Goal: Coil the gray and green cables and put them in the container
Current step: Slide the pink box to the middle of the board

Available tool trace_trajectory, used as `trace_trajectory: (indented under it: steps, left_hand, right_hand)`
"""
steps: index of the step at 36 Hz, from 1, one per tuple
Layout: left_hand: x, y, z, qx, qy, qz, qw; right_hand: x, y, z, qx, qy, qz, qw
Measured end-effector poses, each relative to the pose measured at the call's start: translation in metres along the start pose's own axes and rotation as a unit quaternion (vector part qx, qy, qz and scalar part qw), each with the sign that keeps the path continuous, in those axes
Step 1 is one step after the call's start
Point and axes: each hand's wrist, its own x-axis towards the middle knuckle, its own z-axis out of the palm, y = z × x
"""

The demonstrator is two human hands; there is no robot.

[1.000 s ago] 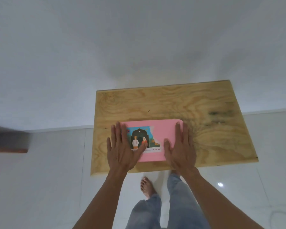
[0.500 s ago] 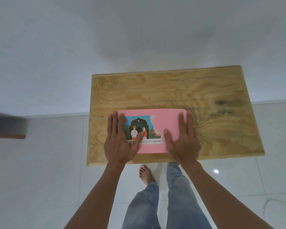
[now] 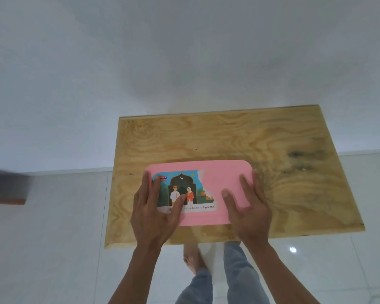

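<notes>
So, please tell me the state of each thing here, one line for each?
Pink container: lid on, flat on the table.
Label: stuck on the lid, torn at its right edge.
Left hand: open, flat on the lid.
Right hand: open, flat on the lid.
Wooden table: standing on the tiled floor.

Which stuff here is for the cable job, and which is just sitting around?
For the job:
- pink container, lid on
- left hand and right hand, both flat on its lid
No cables show.

Just there:
- wooden table
- torn picture sticker on the lid
- white floor tiles
</notes>
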Motion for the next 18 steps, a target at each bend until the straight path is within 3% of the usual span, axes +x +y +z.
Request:
trace_trajectory:
  steps: [9, 18]
  left_hand:
    - [0.070, 0.024, 0.019, 0.010, 0.026, 0.005, 1.000]
    - [0.146, 0.039, 0.043, 0.020, 0.004, -0.024, 1.000]
  right_hand:
    - [0.076, -0.007, 0.016, 0.030, 0.009, 0.010, 0.999]
    - [0.161, -0.011, 0.047, 0.039, 0.013, -0.002, 0.999]
